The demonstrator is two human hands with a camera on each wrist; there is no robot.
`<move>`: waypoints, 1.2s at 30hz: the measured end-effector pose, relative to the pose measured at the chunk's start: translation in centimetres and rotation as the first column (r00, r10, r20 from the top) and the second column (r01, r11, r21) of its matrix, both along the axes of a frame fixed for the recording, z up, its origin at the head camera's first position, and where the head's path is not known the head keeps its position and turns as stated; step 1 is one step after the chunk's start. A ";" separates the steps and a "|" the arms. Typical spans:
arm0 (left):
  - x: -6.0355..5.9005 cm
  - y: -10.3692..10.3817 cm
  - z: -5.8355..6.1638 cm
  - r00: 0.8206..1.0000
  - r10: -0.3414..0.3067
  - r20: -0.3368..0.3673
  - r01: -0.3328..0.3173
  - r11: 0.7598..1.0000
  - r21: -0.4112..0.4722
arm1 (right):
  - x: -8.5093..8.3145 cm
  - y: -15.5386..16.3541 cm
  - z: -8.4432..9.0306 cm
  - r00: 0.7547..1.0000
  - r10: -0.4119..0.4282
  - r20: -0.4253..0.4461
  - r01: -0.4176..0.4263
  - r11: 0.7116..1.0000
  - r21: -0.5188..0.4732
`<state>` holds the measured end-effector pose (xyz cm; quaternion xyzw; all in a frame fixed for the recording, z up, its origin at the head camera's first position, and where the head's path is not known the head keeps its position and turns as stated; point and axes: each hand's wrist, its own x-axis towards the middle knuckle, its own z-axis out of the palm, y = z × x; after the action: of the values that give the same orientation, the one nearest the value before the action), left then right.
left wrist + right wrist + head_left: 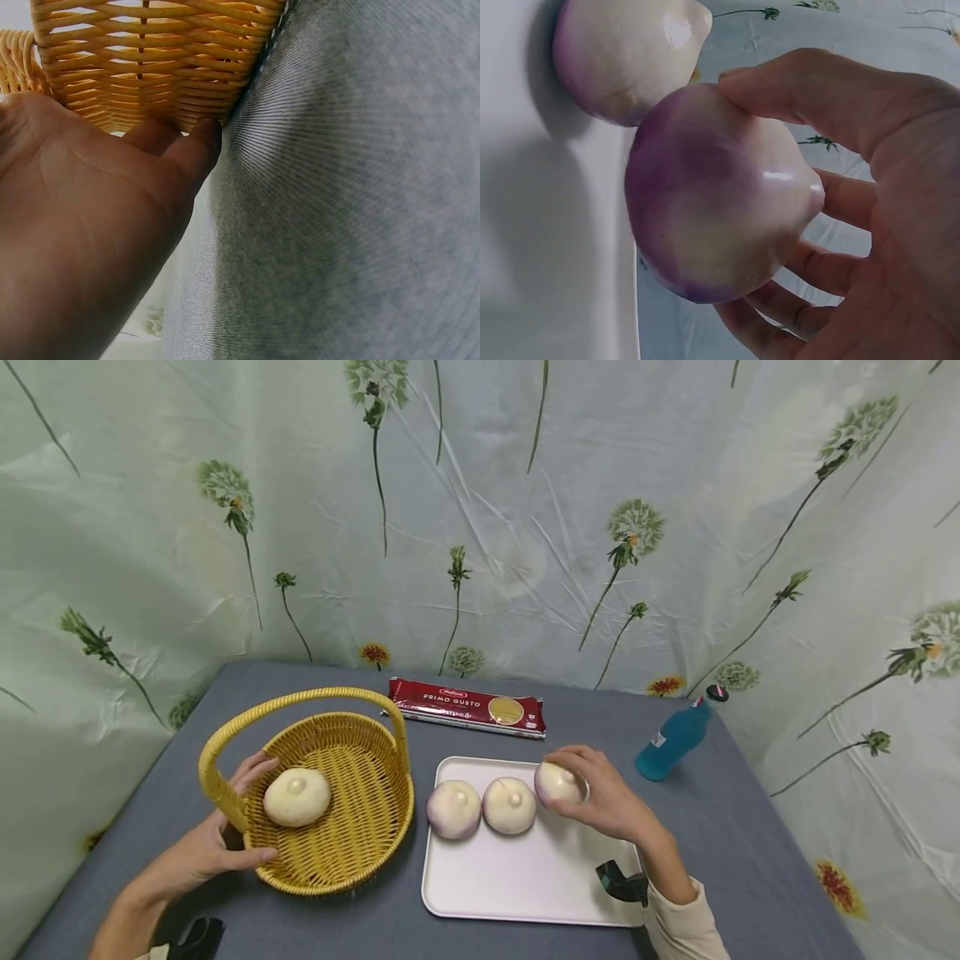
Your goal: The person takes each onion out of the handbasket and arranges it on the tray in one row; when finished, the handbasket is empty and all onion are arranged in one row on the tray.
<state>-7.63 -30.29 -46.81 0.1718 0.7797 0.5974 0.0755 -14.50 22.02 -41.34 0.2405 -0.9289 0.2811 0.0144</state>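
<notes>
A yellow wicker basket (362, 802) with a tall arched handle stands at the left, with one whitish turnip (297, 798) inside it. My left hand (197, 852) grips the basket's left side, thumb at the front rim and fingers farther back. In the left wrist view, its fingers meet the woven wall (157, 67) low down. My right hand (606, 793) holds a purple-and-white turnip (712, 199) between thumb and fingers, over the back of the white tray (517, 885). Two more turnips, a left one (453, 810) and a middle one (509, 806), sit at the tray's back left.
Behind the tray lies a red Primo Gusto pasta packet (468, 705). A blue bottle (678, 739) with a dark cap stands at the right, past my right hand. Grey cloth (600, 710) covers the table, and a dandelion-print curtain (510, 568) hangs along the back.
</notes>
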 end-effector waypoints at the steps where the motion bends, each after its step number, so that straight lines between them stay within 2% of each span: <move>1: 0.0 0.0 0.0 1.000 -0.001 -0.001 0.001 1.000 -0.001 | 0.0 0.1 0.0 1.000 0.002 0.003 -0.002 1.000 0.005; 11: -0.4 -0.2 0.3 1.000 -0.006 -0.014 0.005 1.000 -0.009 | -0.6 0.6 -0.4 1.000 0.024 0.007 -0.024 0.998 0.054; 18: -0.2 -0.2 0.0 1.000 -0.006 -0.014 0.006 1.000 -0.001 | -0.5 0.6 -0.5 0.998 0.034 0.056 -0.038 0.997 0.069; 25: -0.1 -0.2 0.0 1.000 -0.006 0.016 0.005 0.999 0.041 | -0.4 0.7 -0.4 0.995 0.046 0.089 -0.053 0.996 0.077; 30: -0.2 -0.2 0.0 1.000 -0.017 -0.017 0.017 1.000 0.021 | -0.5 0.7 -0.4 0.992 0.052 0.113 -0.061 0.995 0.078; 36: -0.2 0.0 0.0 1.000 -0.021 0.010 0.020 0.999 0.034 | -0.4 0.9 -0.7 0.989 0.053 0.140 -0.067 0.993 0.099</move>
<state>-7.87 -30.33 -46.83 0.1781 0.7672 0.6107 0.0825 -14.95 22.87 -42.02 0.2490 -0.9333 0.2488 -0.0706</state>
